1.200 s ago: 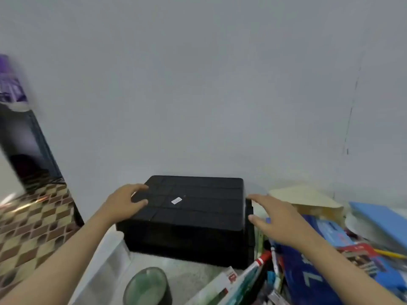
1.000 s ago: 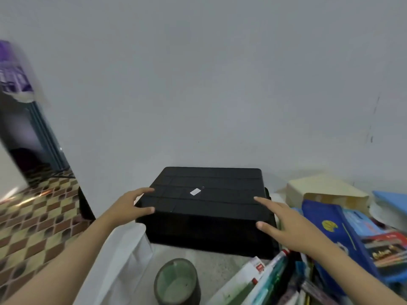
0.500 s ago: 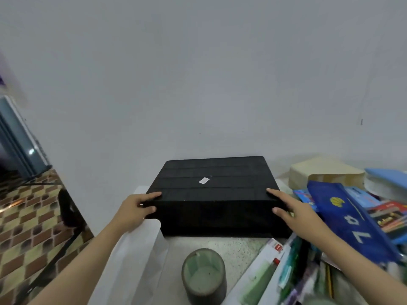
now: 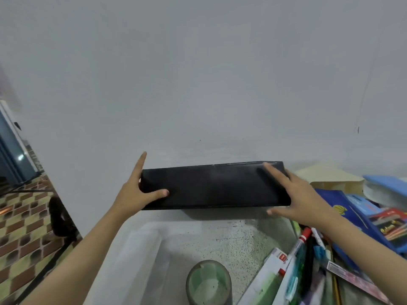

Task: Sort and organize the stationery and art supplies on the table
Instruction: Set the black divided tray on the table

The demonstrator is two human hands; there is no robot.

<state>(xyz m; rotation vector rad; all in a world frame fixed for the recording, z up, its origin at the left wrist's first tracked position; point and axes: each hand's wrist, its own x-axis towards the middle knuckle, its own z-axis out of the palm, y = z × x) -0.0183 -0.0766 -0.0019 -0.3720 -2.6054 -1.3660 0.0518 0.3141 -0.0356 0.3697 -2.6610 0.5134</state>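
Two hands hold one black box (image 4: 211, 186) by its ends at the back of the speckled table (image 4: 231, 236), before the wall. The left hand (image 4: 134, 194) grips the left end, thumb on the near face; the right hand (image 4: 304, 194) clasps the right end, fingers over the face, thumb beneath. Nearer stand one clear tub (image 4: 141, 245) and one green-topped cylinder (image 4: 209, 282); at right, one beige box (image 4: 326, 175), one blue pouch (image 4: 339, 201) and a heap of pens (image 4: 308, 249).
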